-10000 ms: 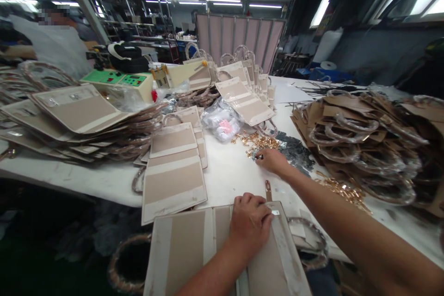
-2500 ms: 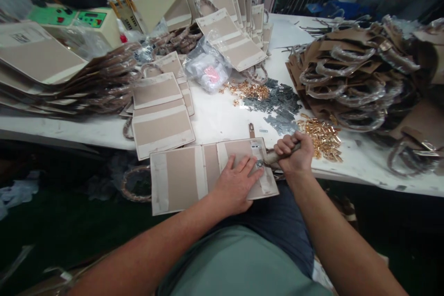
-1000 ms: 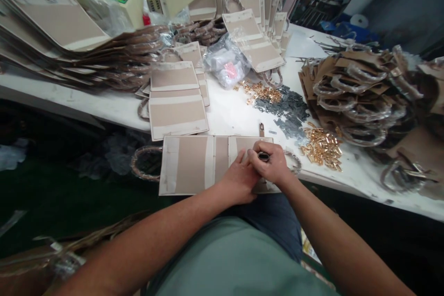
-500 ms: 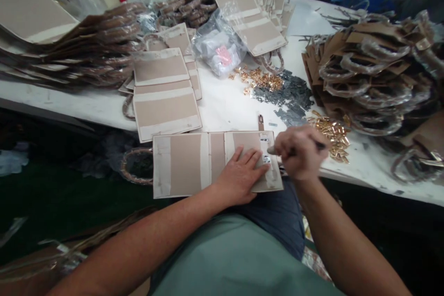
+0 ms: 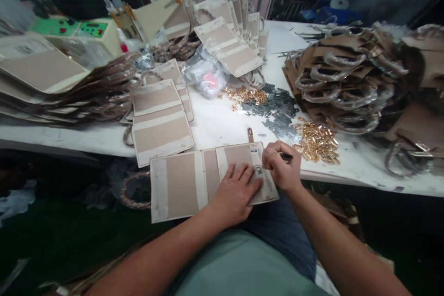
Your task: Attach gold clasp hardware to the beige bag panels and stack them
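A flat beige bag panel (image 5: pixel 180 182) with cream stripes lies across the table's near edge and my lap. My left hand (image 5: pixel 234 192) presses flat on its right part, fingers spread beside a small metal fitting (image 5: pixel 258 170). My right hand (image 5: pixel 281 169) is closed around a thin dark tool (image 5: pixel 286 157) whose tip points down at that fitting. A small brown strap tab (image 5: pixel 250 134) lies just beyond the panel.
Gold clasps (image 5: pixel 317 138) and grey metal plates (image 5: pixel 277 110) are heaped on the white table (image 5: pixel 222 122). Stacked beige panels (image 5: pixel 159 122) lie left, brown bags with wrapped handles (image 5: pixel 347 83) right. A green-topped machine (image 5: pixel 86 32) stands far left.
My right hand has come back down from a raised, blurred position to the fitting on the panel. The left hand stays flat on the panel.
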`<state>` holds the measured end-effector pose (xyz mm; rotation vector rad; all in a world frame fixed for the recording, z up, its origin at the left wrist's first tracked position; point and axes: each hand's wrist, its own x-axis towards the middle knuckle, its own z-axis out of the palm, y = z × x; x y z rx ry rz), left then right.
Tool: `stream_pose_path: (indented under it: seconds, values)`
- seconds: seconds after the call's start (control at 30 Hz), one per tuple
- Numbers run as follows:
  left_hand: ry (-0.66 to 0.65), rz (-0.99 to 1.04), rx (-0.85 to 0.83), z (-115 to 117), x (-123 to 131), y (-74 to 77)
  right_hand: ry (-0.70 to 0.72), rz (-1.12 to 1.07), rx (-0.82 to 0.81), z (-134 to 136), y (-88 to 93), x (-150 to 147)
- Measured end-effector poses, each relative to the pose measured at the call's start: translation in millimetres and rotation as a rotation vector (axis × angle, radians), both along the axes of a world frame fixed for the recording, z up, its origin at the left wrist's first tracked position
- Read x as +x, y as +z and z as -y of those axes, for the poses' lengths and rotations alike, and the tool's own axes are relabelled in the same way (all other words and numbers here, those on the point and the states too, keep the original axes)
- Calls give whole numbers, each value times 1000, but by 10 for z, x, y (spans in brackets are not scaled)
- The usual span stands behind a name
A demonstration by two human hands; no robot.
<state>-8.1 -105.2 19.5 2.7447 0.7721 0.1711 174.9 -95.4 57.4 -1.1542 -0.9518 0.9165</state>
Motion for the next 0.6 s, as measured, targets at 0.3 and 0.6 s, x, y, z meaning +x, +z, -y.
stream_pose_path:
  seconds: [0.3,0.6]
  values:
    - [344,604,-358,12,-386,834,-366,-90,333,726,767,120]
    - [925,1390,-848,178,-924,1843,-121,289,47,304,712,-169]
